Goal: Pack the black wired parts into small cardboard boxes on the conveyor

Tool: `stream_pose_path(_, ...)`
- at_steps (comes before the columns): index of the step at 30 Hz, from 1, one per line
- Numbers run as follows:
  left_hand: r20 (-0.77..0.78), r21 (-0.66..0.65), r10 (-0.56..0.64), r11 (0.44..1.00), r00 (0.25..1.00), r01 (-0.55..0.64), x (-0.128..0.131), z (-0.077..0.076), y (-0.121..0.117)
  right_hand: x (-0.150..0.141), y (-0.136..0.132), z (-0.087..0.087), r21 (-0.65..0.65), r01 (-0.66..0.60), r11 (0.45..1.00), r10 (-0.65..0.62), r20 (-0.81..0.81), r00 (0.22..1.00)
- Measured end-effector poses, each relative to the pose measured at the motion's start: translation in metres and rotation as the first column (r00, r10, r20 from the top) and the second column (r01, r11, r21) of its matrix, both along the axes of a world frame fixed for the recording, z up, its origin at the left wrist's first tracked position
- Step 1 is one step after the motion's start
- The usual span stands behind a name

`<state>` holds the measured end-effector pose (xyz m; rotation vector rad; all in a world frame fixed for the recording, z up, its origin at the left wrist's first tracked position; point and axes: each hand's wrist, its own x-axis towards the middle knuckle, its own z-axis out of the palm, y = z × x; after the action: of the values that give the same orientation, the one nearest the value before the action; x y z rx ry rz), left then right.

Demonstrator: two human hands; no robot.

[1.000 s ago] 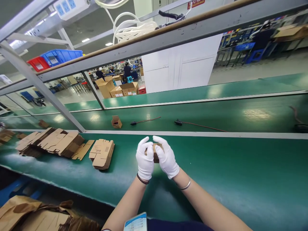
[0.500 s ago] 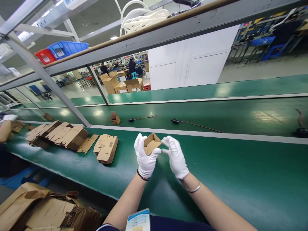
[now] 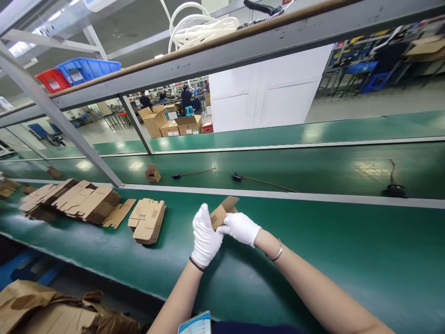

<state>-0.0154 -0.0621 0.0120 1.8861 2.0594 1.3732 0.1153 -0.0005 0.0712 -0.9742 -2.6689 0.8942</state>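
From the head view, the person's gloved left hand (image 3: 206,237) grips a small cardboard box (image 3: 218,217) above the green table (image 3: 313,264); the right hand (image 3: 239,229) pinches its near side. Its inside is hidden. Red (image 3: 53,80) and blue bins (image 3: 88,71) sit on the shelf (image 3: 194,66). Printing on the stacked flat cartons (image 3: 147,220) is too small to read.

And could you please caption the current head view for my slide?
Gloved left hand and right hand handle a box over a green table.
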Motion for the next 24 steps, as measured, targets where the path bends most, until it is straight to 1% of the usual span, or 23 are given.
stream_pose_path(1, 0.004, -0.086, -0.043, 0.995, 0.999, 0.043, -0.005, -0.003, 0.003, -0.003, 0.004, 0.001, 0.074, -0.048, 0.996, 0.039, 0.121, 0.992)
stream_pose_path(2, 0.035, -0.179, -0.082, 0.980, 0.996, 0.087, -0.009, -0.006, 0.006, -0.006, 0.009, 0.002, 0.104, -0.088, 0.991, 0.067, 0.188, 0.980)
stream_pose_path(3, 0.089, -0.260, -0.094, 0.959, 0.992, 0.115, -0.013, -0.008, 0.009, -0.008, 0.018, 0.003, 0.104, -0.103, 0.989, 0.081, 0.204, 0.976)
stream_pose_path(4, 0.153, -0.319, -0.080, 0.939, 0.985, 0.126, -0.017, -0.011, 0.011, -0.009, 0.029, 0.004, 0.095, -0.071, 0.993, 0.052, 0.187, 0.981)
stream_pose_path(5, 0.210, -0.355, -0.051, 0.927, 0.976, 0.125, -0.019, -0.014, 0.012, -0.009, 0.044, 0.004, 0.093, 0.004, 0.996, -0.018, 0.160, 0.987)
stream_pose_path(6, 0.250, -0.364, -0.021, 0.924, 0.968, 0.114, -0.021, -0.016, 0.011, -0.008, 0.061, 0.005, 0.103, 0.105, 0.989, -0.119, 0.143, 0.983)
stream_pose_path(7, 0.267, -0.350, 0.009, 0.932, 0.964, 0.089, -0.023, -0.018, 0.010, -0.007, 0.079, 0.005, 0.121, 0.229, 0.966, -0.244, 0.130, 0.961)
stream_pose_path(8, 0.263, -0.314, 0.035, 0.948, 0.964, 0.051, -0.024, -0.019, 0.008, -0.005, 0.098, 0.005, 0.149, 0.333, 0.931, -0.352, 0.130, 0.927)
stream_pose_path(9, 0.241, -0.259, 0.059, 0.966, 0.969, 0.006, -0.025, -0.019, 0.005, -0.004, 0.117, 0.004, 0.178, 0.408, 0.895, -0.433, 0.136, 0.891)
stream_pose_path(10, 0.215, -0.183, 0.085, 0.982, 0.973, -0.045, -0.024, -0.017, 0.001, -0.003, 0.133, 0.002, 0.205, 0.455, 0.866, -0.487, 0.146, 0.861)
stream_pose_path(11, 0.194, -0.094, 0.106, 0.992, 0.975, -0.090, -0.023, -0.015, -0.002, -0.004, 0.146, -0.001, 0.226, 0.478, 0.849, -0.516, 0.155, 0.843)
stream_pose_path(13, 0.173, 0.089, 0.124, 0.986, 0.977, -0.141, -0.018, -0.008, -0.010, -0.009, 0.165, -0.008, 0.261, 0.506, 0.822, -0.554, 0.163, 0.816)
stream_pose_path(15, 0.157, 0.229, 0.110, 0.963, 0.981, -0.145, -0.010, 0.000, -0.016, -0.019, 0.173, -0.016, 0.290, 0.505, 0.813, -0.561, 0.162, 0.812)
stream_pose_path(17, 0.140, 0.289, 0.055, 0.953, 0.989, -0.094, 0.002, 0.008, -0.019, -0.029, 0.175, -0.021, 0.309, 0.493, 0.813, -0.555, 0.160, 0.816)
stream_pose_path(19, 0.177, 0.256, -0.050, 0.967, 0.983, 0.003, 0.015, 0.016, -0.019, -0.035, 0.173, -0.022, 0.322, 0.483, 0.814, -0.549, 0.158, 0.821)
stream_pose_path(20, 0.239, 0.209, -0.113, 0.976, 0.964, 0.062, 0.021, 0.020, -0.017, -0.035, 0.169, -0.021, 0.332, 0.479, 0.813, -0.546, 0.150, 0.824)
stream_pose_path(21, 0.332, 0.152, -0.167, 0.981, 0.929, 0.122, 0.026, 0.025, -0.014, -0.034, 0.164, -0.020, 0.346, 0.474, 0.810, -0.544, 0.137, 0.828)
stream_pose_path(22, 0.445, 0.096, -0.202, 0.979, 0.872, 0.178, 0.032, 0.029, -0.010, -0.031, 0.157, -0.018, 0.363, 0.469, 0.805, -0.539, 0.118, 0.834)
stream_pose_path(24, 0.673, 0.020, -0.200, 0.967, 0.712, 0.254, 0.040, 0.037, 0.001, -0.019, 0.136, -0.015, 0.393, 0.464, 0.794, -0.532, 0.078, 0.843)
